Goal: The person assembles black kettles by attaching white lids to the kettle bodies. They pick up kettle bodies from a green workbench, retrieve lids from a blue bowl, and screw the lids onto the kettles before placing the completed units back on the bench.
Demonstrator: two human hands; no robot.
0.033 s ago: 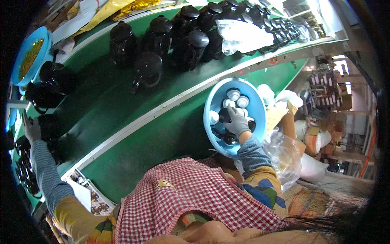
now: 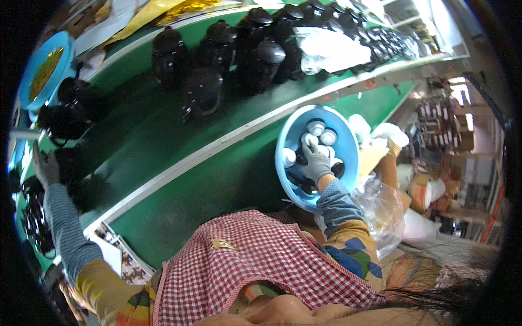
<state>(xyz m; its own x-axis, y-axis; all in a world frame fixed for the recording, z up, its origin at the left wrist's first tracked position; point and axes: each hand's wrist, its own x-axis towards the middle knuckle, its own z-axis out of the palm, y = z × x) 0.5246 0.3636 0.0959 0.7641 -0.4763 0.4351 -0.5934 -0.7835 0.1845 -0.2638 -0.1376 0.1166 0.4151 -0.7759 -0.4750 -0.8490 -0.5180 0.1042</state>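
At the far left, my left hand point(image 2: 47, 167), in a grey glove, is stretched out with its fingers apart. It is beside a dark, glossy piece point(image 2: 68, 163) on the green bench; whether they touch is hard to tell. My right hand point(image 2: 315, 163), also gloved in grey, reaches down into a light-blue basin point(image 2: 281, 176). Its fingers are spread over black-and-white lids, near a white-topped lid point(image 2: 309, 139). Several more lids point(image 2: 328, 136) lie around it, and a black part point(image 2: 300, 157) is partly hidden under the hand.
Glossy black jugs point(image 2: 202, 89) line the bench's far side, with a clear plastic bag point(image 2: 334, 50) over some. A blue bowl of gold-green shreds point(image 2: 68, 51) stands far left. A white rail point(image 2: 201, 149) crosses the bench. Plastic bags point(image 2: 380, 209) and cardboard point(image 2: 389, 168) lie right of the basin.
My right hand has shifted slightly and covers more of the black part in the basin. My left hand's fingers look a little more spread. The whole view has moved slightly.
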